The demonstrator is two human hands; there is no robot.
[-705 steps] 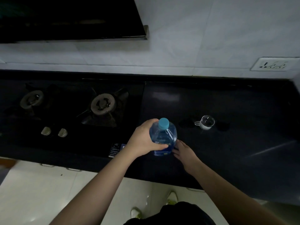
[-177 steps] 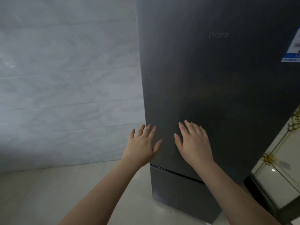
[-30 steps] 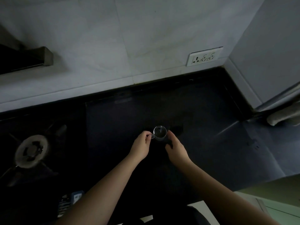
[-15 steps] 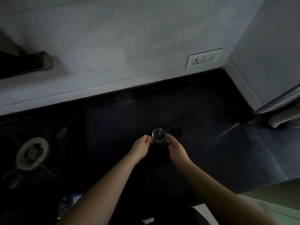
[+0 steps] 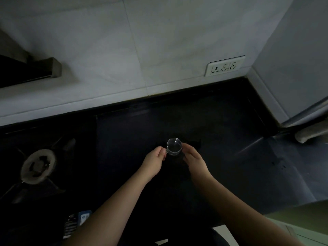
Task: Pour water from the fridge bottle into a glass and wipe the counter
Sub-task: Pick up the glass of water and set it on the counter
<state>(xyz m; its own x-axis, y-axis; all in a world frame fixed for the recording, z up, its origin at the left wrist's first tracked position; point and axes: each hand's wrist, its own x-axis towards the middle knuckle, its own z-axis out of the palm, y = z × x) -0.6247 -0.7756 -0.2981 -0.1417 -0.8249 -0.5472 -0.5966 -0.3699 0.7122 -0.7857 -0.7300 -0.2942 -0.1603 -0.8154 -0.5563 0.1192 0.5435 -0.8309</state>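
Both hands' fingers close on the glass (image 5: 174, 146): left (image 5: 154, 162) pinching its handle, right (image 5: 194, 161) cupping its side.

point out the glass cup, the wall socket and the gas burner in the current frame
glass cup (image 5: 174, 146): head view, on the see-through bottom inside the rim.
wall socket (image 5: 224, 66): head view, on the middle of the white faceplate.
gas burner (image 5: 37, 166): head view, on the round burner cap.
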